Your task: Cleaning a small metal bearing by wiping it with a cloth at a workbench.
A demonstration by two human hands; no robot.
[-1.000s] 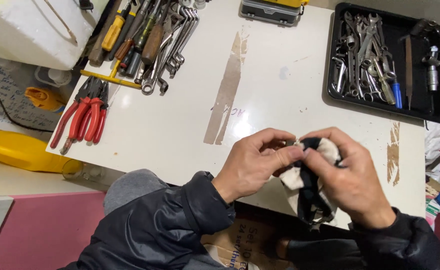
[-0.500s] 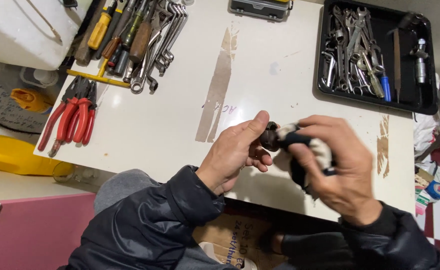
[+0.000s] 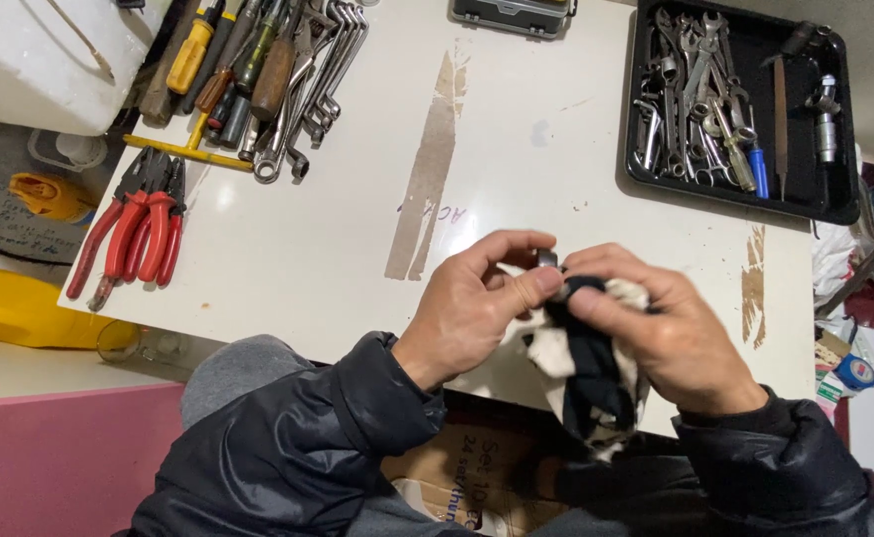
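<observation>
White and black rag (image 3: 596, 383) fills our right hand (image 3: 671, 338), which is clenched around it at six o'clock on the counter (image 3: 357, 229). Our left hand (image 3: 477, 308) pinches a small dark metal part (image 3: 548, 261) against the cloth. At one o'clock sits a black tray (image 3: 840, 204) of wrenches; red pliers (image 3: 134, 234) lie at nine o'clock.

Showing white on the table (image 3: 357, 199), with brown streaks (image 3: 427, 169) running down the centre. Showing red on the plier handles (image 3: 139, 234) at left, yellow on the screwdriver handle (image 3: 186, 58) at upper left. Showing black on the tray (image 3: 805, 194) at upper right. Showing white with black staining on the rag (image 3: 586, 378). Showing black on the jacket sleeves (image 3: 288, 457).
</observation>
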